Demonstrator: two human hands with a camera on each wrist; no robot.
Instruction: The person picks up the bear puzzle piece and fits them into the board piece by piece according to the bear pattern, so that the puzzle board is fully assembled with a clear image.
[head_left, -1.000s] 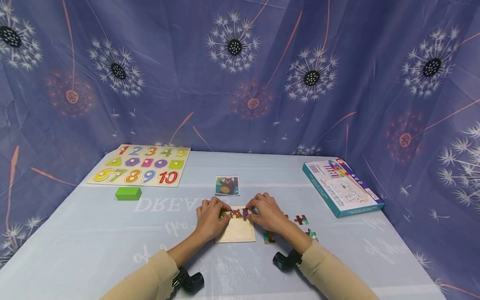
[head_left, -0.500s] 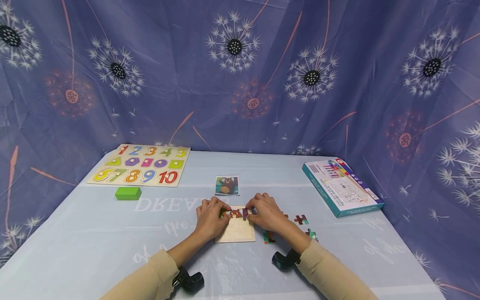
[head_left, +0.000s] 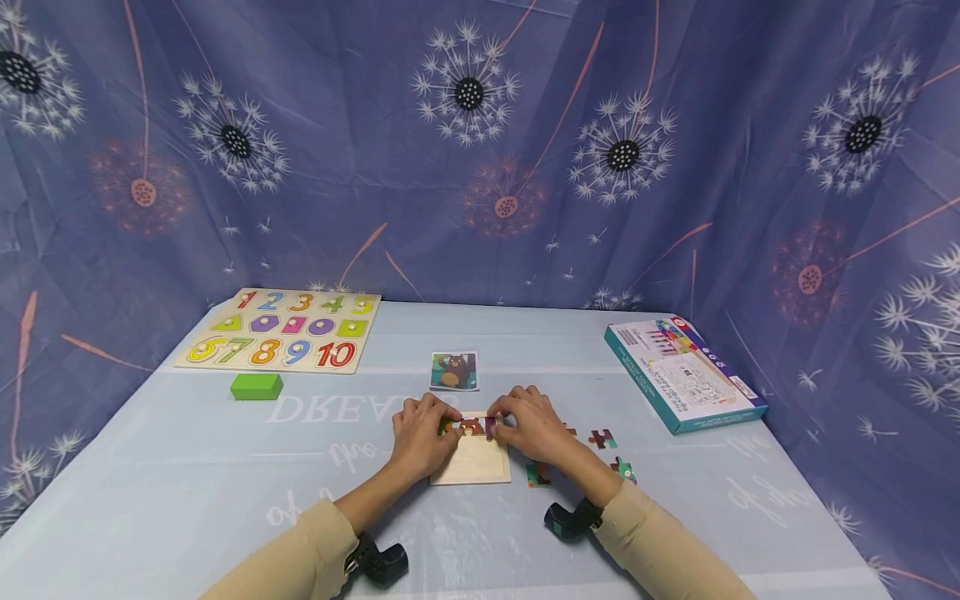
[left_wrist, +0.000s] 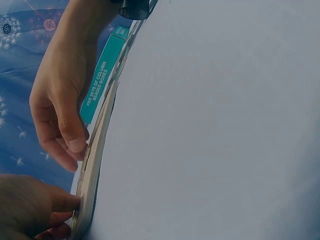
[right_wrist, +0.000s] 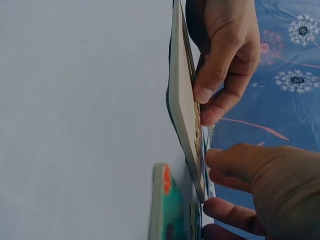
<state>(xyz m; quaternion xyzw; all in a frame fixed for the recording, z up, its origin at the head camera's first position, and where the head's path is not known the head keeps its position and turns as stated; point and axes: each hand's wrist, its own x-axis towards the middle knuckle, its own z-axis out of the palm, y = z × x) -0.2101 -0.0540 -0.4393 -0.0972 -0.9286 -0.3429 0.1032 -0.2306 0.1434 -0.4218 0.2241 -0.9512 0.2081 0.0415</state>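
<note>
In the head view a square wooden tray (head_left: 471, 467) lies on the table with a brown bear-face piece (head_left: 471, 427) along its top. My left hand (head_left: 423, 437) has thumb and index finger around a green and orange piece (head_left: 447, 427) at the tray's upper left. At the upper right, my right hand (head_left: 534, 425) pinches a dark purple piece (head_left: 491, 427). The left wrist view shows my left fingertips (left_wrist: 67, 202) at the tray's edge (left_wrist: 95, 170). Both hands reach the tray (right_wrist: 182, 105) in the right wrist view. Loose pieces (head_left: 602, 438) lie right of it.
Behind the tray lies a bear picture card (head_left: 453, 372). A number board (head_left: 281, 333) and a green block (head_left: 257, 387) are at the left. A teal and white box (head_left: 686, 375) lies at the right, and a patterned curtain (head_left: 360, 167) hangs behind the table.
My right fingertips and the purple piece have shifted slightly left, closer to the bear-face piece. My left hand has kept its place.
</note>
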